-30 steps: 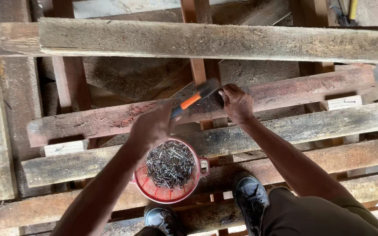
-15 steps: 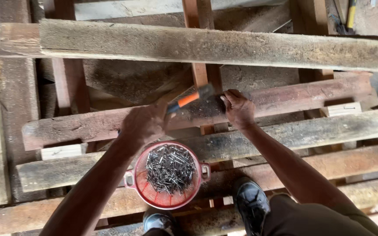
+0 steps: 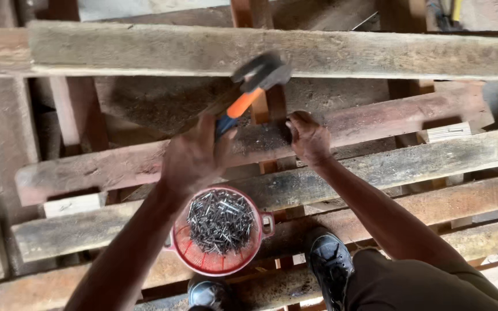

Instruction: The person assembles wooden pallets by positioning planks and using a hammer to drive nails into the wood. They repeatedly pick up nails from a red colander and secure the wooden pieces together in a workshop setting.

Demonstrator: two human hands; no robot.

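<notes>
My left hand (image 3: 194, 156) grips a hammer (image 3: 253, 86) by its orange and blue handle, with the dark head raised over a reddish wooden slat (image 3: 376, 118). My right hand (image 3: 308, 137) rests on that slat with fingers pinched together just below the hammer head; what it pinches is too small to make out. A red round strainer-like bowl (image 3: 217, 264) full of steel nails (image 3: 220, 222) sits on the slats below my hands, close to my left forearm.
I stand on a frame of weathered wooden slats with gaps between them. A long grey plank (image 3: 145, 49) runs across the top. My dark shoes (image 3: 329, 262) rest on the lower slats. Tools lie at the far top right.
The hammer has swung up from lying low against the slat to a raised position. My right hand has stayed on the slat. The view has shifted slightly.
</notes>
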